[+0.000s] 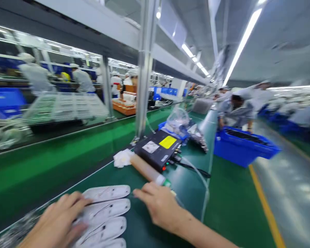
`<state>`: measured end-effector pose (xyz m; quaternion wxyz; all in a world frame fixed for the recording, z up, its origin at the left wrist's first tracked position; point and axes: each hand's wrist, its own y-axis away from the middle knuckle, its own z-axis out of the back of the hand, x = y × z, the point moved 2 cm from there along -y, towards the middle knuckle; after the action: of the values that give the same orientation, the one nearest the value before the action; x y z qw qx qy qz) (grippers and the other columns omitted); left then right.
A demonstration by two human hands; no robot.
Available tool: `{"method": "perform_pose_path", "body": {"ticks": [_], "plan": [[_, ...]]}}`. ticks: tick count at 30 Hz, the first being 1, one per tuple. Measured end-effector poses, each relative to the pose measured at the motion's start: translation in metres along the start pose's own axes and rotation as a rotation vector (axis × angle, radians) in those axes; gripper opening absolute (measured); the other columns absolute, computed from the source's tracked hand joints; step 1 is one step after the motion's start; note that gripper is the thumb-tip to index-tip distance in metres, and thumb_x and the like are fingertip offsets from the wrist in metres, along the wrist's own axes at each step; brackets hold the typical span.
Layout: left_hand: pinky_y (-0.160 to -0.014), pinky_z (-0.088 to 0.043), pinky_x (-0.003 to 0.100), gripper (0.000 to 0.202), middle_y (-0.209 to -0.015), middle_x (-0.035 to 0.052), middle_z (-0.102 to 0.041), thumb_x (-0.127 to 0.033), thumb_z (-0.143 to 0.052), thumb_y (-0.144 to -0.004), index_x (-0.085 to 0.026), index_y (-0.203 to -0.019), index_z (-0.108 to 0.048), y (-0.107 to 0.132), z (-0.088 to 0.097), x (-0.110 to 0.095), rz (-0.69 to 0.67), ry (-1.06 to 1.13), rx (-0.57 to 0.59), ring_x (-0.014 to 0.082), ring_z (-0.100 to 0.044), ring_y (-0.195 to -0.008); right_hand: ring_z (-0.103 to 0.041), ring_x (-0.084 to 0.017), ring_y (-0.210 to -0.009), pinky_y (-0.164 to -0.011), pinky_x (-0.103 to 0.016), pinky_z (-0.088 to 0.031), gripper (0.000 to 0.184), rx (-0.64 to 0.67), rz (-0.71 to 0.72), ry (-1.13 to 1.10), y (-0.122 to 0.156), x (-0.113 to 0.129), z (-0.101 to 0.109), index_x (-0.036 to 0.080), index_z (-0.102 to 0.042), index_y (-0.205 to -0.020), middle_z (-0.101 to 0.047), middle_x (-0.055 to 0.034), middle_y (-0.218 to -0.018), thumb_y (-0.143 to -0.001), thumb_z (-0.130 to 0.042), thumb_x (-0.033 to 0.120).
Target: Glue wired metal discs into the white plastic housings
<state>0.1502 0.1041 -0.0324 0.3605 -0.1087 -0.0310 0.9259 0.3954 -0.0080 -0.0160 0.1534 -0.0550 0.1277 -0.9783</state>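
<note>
A row of long white plastic casings point(108, 207) with rounded ends and thin dark wires lies on the green bench. My left hand point(63, 215) is over their left ends, fingers stretched out and thumb apart, touching the upper ones. My right hand point(162, 206) is just right of the casings, fingers curled and bunched towards the left; whatever they may hold is hidden. Right behind its knuckles lies an amber dispensing syringe point(146, 168) with a green end, its far end by a crumpled white tissue point(122, 158). I cannot tell whether the hand touches the syringe.
A black control box point(157, 148) with cables stands behind the syringe, against a metal post point(144, 69). Beyond it are plastic bags point(179, 120). A person leans over a blue crate point(237, 148) at the right. A green belt channel point(67, 148) runs along the left.
</note>
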Motion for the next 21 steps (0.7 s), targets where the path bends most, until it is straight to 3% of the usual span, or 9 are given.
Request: {"method": "perform_pose_path", "body": {"ticks": [3, 6, 12, 21], "plan": [[-0.076, -0.045, 0.036, 0.032, -0.106, 0.0048, -0.059, -0.022, -0.057, -0.08, -0.028, -0.112, -0.059, -0.004, 0.017, -0.002, 0.041, -0.048, 0.055, 0.0246, -0.055, -0.093, -0.053, -0.016, -0.079, -0.057, -0.026, -0.036, 0.041, -0.02, -0.052, -0.063, -0.009, -0.007, -0.002, 0.02, -0.052, -0.116, -0.059, -0.0044, -0.093, -0.082, -0.035, 0.005], [-0.078, -0.043, 0.036, 0.036, -0.108, 0.0066, -0.057, -0.019, -0.057, -0.08, -0.025, -0.116, -0.057, -0.02, 0.024, -0.008, 0.084, -0.046, 0.061, 0.0246, -0.052, -0.096, -0.054, -0.016, -0.08, -0.056, -0.026, -0.036, 0.041, 0.014, -0.056, -0.077, -0.017, -0.008, -0.01, 0.022, -0.055, -0.113, -0.059, -0.0038, -0.091, -0.082, -0.036, 0.003], [-0.08, -0.041, 0.036, 0.026, -0.106, 0.0042, -0.056, -0.018, -0.056, -0.081, -0.026, -0.104, -0.064, -0.028, 0.022, -0.011, 0.05, 0.039, 0.113, 0.0231, -0.05, -0.096, -0.052, -0.016, -0.076, -0.055, -0.026, -0.035, 0.04, 0.079, -0.055, -0.023, -0.021, -0.006, -0.02, 0.024, -0.057, -0.11, -0.06, -0.0021, -0.089, -0.08, -0.041, 0.003], [-0.079, -0.04, 0.035, 0.025, -0.103, 0.0026, -0.058, -0.017, -0.056, -0.081, -0.027, -0.103, -0.064, -0.028, 0.018, -0.008, 0.073, 0.064, 0.126, 0.0229, -0.051, -0.095, -0.049, -0.015, -0.074, -0.051, -0.027, -0.028, 0.042, 0.1, -0.018, 0.031, -0.023, -0.012, -0.022, 0.024, -0.058, -0.11, -0.059, -0.0023, -0.085, -0.079, -0.04, 0.001]]}}
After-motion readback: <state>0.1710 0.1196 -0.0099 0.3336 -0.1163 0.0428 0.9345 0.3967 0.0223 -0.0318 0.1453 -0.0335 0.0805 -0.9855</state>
